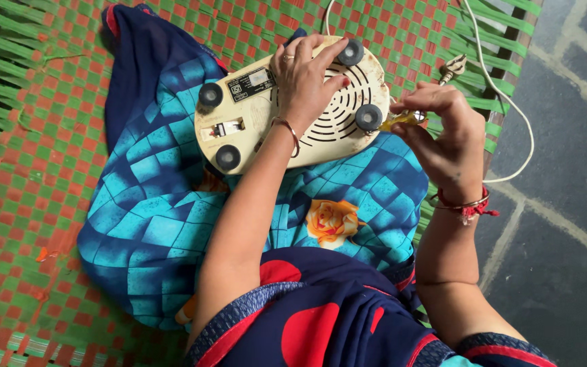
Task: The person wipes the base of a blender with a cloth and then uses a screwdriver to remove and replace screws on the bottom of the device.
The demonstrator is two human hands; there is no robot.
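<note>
Both hands work on the upturned cream appliance (293,112) lying on blue cloth (151,204): left hand (307,78) splayed flat on it, right hand (436,115) pinching a yellow-handled screwdriver (402,121), which might slip off the edge

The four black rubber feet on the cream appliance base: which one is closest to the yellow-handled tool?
The foot at the right edge, beside the vent slots. The tool in the right hand is nearly touching it; the other three are farther away.

The left hand (304,81) lies flat on an upturned cream appliance base (287,109) on blue cloth (151,204). The right hand (443,126) pinches a yellow-handled screwdriver (402,120) beside a black foot (368,117).
</note>
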